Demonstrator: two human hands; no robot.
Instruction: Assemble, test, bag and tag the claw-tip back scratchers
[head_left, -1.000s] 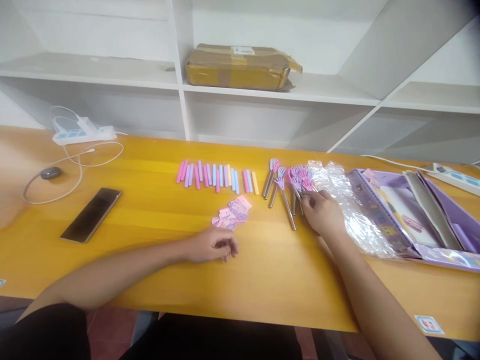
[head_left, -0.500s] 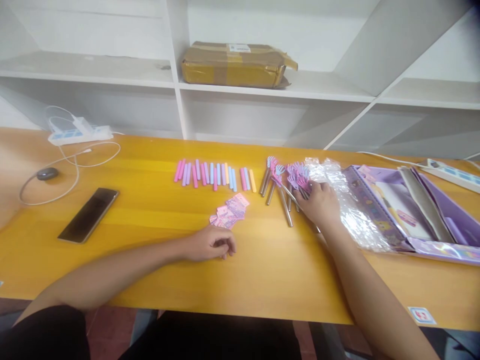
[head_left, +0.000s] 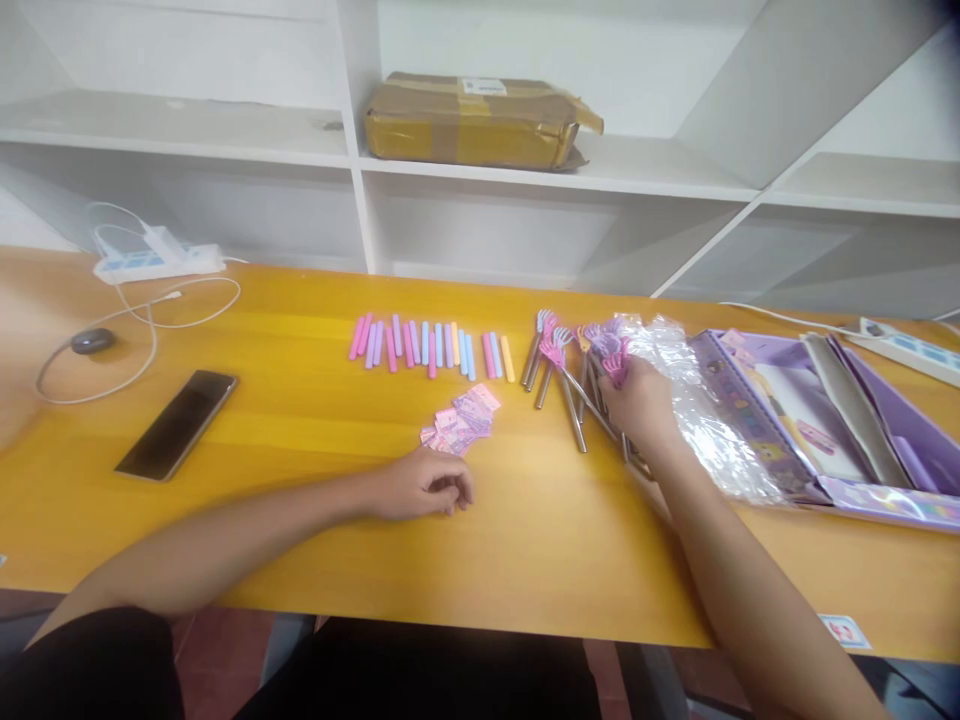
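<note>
Versus one second ago, a pink scratcher lies crossed over others right of the cards, apparently thinning the heap beyond, where the right hand, fingers curled, hides any grip; left hand, half-open, seemingly empty, rests nearside.

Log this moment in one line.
right hand: at hand-tipped rods, grip hidden; left hand: loosely curled by pink cards; coloured sticks: in row; purple box: open
</note>
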